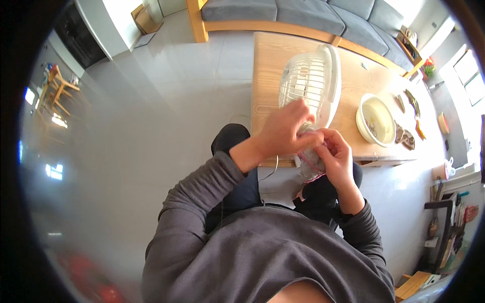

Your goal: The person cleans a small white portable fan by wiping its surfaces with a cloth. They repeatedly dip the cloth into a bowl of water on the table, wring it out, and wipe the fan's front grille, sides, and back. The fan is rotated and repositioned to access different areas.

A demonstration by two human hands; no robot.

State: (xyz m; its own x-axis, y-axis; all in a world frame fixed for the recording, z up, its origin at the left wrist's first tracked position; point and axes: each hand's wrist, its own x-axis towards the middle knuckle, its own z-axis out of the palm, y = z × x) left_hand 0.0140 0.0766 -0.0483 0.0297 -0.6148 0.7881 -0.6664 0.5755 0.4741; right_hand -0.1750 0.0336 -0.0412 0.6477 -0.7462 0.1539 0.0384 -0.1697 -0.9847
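Both hands meet just in front of me, at the near end of a white electric fan or similar appliance with a slatted plastic grille (303,81). My right hand (338,153) pinches a greyish cloth with pink edging (313,163), which hangs down above my knee. My left hand (282,130) is slightly blurred, its fingers closed on the upper part of the same cloth beside the right fingertips. What lies under the left fingers is mostly hidden. The appliance stands on a wooden table (267,72), close beyond the left hand.
A cream plastic basin (365,130) stands to the right on the table, beside a brown crumpled cloth (405,136). A pale cord (276,166) hangs by the table's near edge. A grey-cushioned wooden sofa (273,26) lines the far side. My knees are close to the table.
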